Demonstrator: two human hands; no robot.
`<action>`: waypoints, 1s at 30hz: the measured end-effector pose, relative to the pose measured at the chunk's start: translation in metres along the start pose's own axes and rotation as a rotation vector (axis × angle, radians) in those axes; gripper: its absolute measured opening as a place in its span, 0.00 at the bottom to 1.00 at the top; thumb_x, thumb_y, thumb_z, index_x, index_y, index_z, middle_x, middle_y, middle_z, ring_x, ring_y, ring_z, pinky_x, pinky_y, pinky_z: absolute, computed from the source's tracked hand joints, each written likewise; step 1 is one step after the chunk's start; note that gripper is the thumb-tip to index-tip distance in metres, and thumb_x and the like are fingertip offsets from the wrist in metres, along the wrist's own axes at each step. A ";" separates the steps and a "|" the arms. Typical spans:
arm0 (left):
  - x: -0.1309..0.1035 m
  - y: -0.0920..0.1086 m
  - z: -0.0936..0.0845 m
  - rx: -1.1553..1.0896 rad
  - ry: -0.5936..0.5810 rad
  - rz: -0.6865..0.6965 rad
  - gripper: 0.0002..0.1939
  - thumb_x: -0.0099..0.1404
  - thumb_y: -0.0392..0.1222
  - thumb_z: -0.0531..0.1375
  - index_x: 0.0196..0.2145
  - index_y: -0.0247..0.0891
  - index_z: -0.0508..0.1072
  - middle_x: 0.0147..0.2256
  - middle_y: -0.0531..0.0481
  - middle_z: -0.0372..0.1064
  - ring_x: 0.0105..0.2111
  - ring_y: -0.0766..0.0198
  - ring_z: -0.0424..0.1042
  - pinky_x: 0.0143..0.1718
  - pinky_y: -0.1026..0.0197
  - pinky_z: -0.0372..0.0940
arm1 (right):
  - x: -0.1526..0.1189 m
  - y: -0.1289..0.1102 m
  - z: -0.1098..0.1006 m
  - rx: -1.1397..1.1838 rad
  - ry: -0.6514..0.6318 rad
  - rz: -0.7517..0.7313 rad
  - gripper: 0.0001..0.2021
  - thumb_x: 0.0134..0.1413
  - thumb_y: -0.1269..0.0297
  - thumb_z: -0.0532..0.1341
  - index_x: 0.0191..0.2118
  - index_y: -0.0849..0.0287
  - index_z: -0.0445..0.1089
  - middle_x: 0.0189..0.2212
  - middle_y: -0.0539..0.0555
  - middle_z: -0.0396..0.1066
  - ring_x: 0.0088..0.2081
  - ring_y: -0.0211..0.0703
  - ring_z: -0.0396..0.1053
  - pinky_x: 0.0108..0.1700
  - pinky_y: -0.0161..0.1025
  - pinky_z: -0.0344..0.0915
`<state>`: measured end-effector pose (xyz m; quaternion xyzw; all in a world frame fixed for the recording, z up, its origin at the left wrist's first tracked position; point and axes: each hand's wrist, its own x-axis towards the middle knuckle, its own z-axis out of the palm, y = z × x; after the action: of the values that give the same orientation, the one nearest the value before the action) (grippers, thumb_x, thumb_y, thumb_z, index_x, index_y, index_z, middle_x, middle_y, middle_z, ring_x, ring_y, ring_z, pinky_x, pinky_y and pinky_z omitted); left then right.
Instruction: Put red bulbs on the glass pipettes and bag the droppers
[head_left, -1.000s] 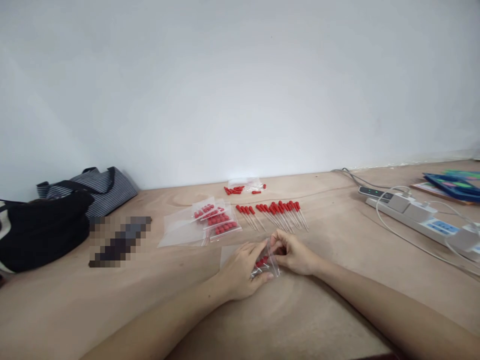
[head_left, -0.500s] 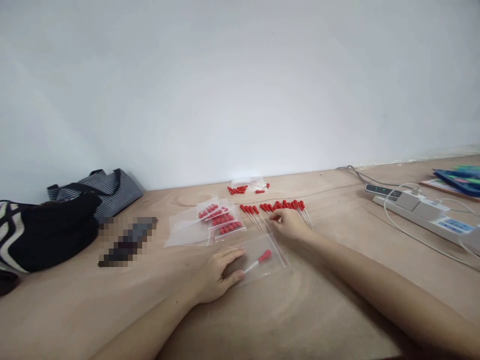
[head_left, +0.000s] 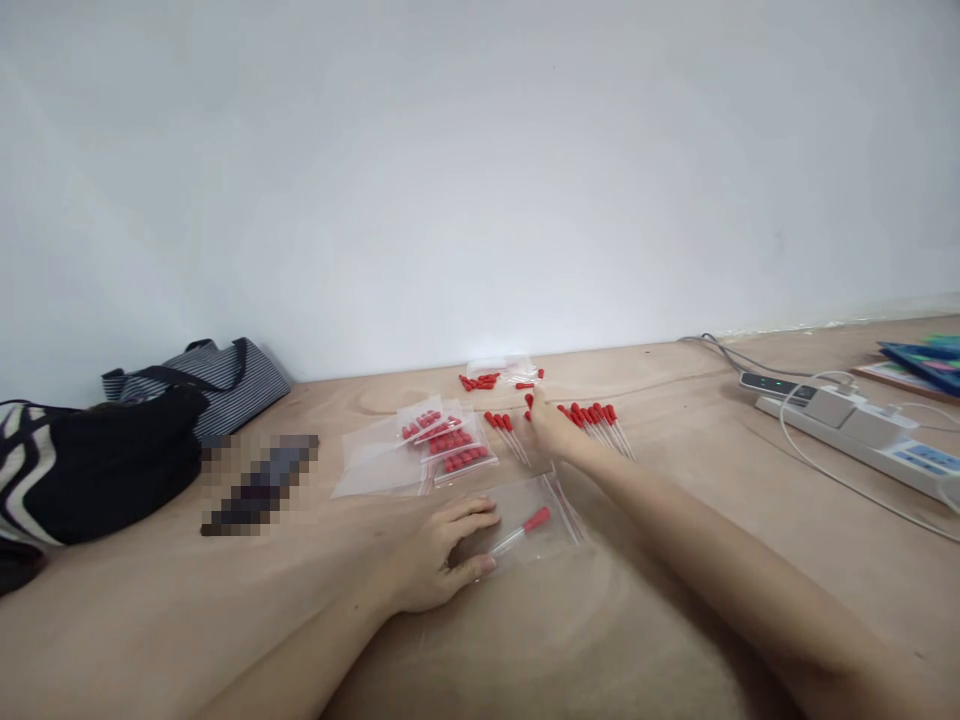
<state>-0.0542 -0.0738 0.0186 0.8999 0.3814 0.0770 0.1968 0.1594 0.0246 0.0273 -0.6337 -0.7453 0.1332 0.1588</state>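
Note:
My left hand (head_left: 442, 555) rests with fingers apart on the left part of a clear zip bag (head_left: 559, 545), in which one red-bulbed dropper (head_left: 536, 519) lies. Farther off, my right hand (head_left: 546, 422) reaches among the row of red-bulbed droppers; a red bulb (head_left: 529, 399) shows at its fingertips, though its grip is partly hidden. Left of that hand lie several droppers (head_left: 506, 425), and to its right a larger group (head_left: 600, 415). Filled bags of red bulbs (head_left: 465, 459) overlap on a flat clear bag (head_left: 375, 468).
Loose red bulbs (head_left: 480, 382) lie near the wall. At left are a striped bag (head_left: 240, 385), a black bag (head_left: 127, 465) and a blurred dark object (head_left: 262, 485). A power strip (head_left: 862, 430) with cables and blue booklets (head_left: 926, 365) stand at right.
My right hand has moved forward and left along the row of droppers. My left hand stays on the bag. The view has shifted slightly.

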 end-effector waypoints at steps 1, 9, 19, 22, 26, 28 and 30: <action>0.000 0.000 0.000 0.003 0.001 0.005 0.21 0.61 0.48 0.52 0.52 0.42 0.61 0.56 0.47 0.54 0.56 0.57 0.53 0.56 0.50 0.51 | -0.008 0.010 -0.005 0.043 0.026 -0.025 0.25 0.51 0.73 0.50 0.55 0.70 0.42 0.35 0.61 0.66 0.36 0.42 0.67 0.35 0.36 0.62; 0.002 -0.005 0.002 -0.020 0.032 0.038 0.21 0.62 0.47 0.52 0.52 0.43 0.61 0.55 0.48 0.56 0.56 0.57 0.53 0.55 0.50 0.52 | -0.068 0.071 0.008 0.982 0.333 0.034 0.24 0.46 0.66 0.51 0.50 0.56 0.42 0.24 0.43 0.57 0.17 0.32 0.58 0.18 0.32 0.58; 0.003 -0.005 0.002 -0.031 0.029 0.027 0.20 0.61 0.49 0.52 0.51 0.45 0.62 0.55 0.49 0.56 0.56 0.56 0.53 0.55 0.50 0.52 | -0.079 0.053 0.019 1.172 0.314 0.052 0.25 0.43 0.63 0.56 0.46 0.55 0.44 0.23 0.42 0.59 0.17 0.32 0.60 0.19 0.33 0.61; 0.002 -0.006 0.004 -0.033 0.038 0.021 0.21 0.61 0.48 0.52 0.52 0.45 0.62 0.56 0.48 0.55 0.56 0.56 0.53 0.55 0.50 0.51 | -0.082 0.052 0.020 1.225 0.319 0.080 0.25 0.41 0.60 0.59 0.44 0.55 0.45 0.22 0.42 0.59 0.19 0.34 0.63 0.21 0.34 0.63; 0.002 -0.005 0.003 -0.043 0.046 0.036 0.20 0.61 0.47 0.53 0.52 0.44 0.62 0.55 0.48 0.56 0.55 0.56 0.53 0.55 0.50 0.52 | -0.089 0.049 0.024 1.239 0.188 0.071 0.25 0.39 0.52 0.61 0.40 0.56 0.50 0.21 0.43 0.62 0.21 0.35 0.65 0.25 0.36 0.65; 0.002 -0.003 0.003 -0.037 0.034 0.031 0.21 0.61 0.47 0.53 0.52 0.43 0.62 0.55 0.48 0.56 0.55 0.56 0.53 0.54 0.50 0.52 | -0.092 0.048 0.023 1.182 0.089 0.035 0.24 0.38 0.49 0.62 0.37 0.57 0.53 0.20 0.44 0.62 0.21 0.35 0.64 0.24 0.36 0.63; 0.002 -0.001 0.002 -0.032 0.028 0.024 0.21 0.61 0.48 0.53 0.52 0.43 0.62 0.55 0.47 0.55 0.55 0.56 0.53 0.54 0.50 0.52 | -0.093 0.050 0.021 1.095 0.022 0.009 0.22 0.36 0.50 0.64 0.33 0.58 0.57 0.18 0.44 0.62 0.20 0.33 0.62 0.22 0.33 0.60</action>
<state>-0.0533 -0.0720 0.0164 0.9000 0.3721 0.0979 0.2048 0.2094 -0.0592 -0.0176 -0.4631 -0.5627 0.4956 0.4726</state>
